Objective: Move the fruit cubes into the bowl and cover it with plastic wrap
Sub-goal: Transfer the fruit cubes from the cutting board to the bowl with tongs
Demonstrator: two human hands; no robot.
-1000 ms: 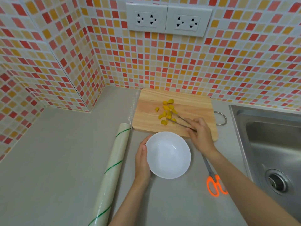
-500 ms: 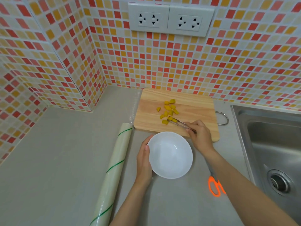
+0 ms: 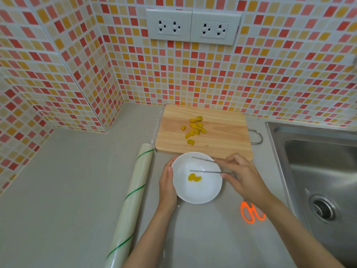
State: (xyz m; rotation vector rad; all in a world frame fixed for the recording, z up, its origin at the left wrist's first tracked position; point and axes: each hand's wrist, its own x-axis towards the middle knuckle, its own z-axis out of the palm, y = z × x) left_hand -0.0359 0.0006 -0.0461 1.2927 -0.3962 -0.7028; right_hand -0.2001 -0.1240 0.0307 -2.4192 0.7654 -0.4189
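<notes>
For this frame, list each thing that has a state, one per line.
bowl: upright, uncovered, two fruit pieces inside
tongs: open, empty, over the bowl
right hand: holding the tongs
left hand: steadying the bowl's rim
fruit cubes: most lying on the cutting board
plastic wrap roll: lying flat, untouched
scissors: partly hidden

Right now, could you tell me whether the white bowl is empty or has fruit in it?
Not empty: the white bowl holds a couple of yellow fruit cubes near its middle, beneath the open tongs; most cubes remain on the cutting board.
</notes>
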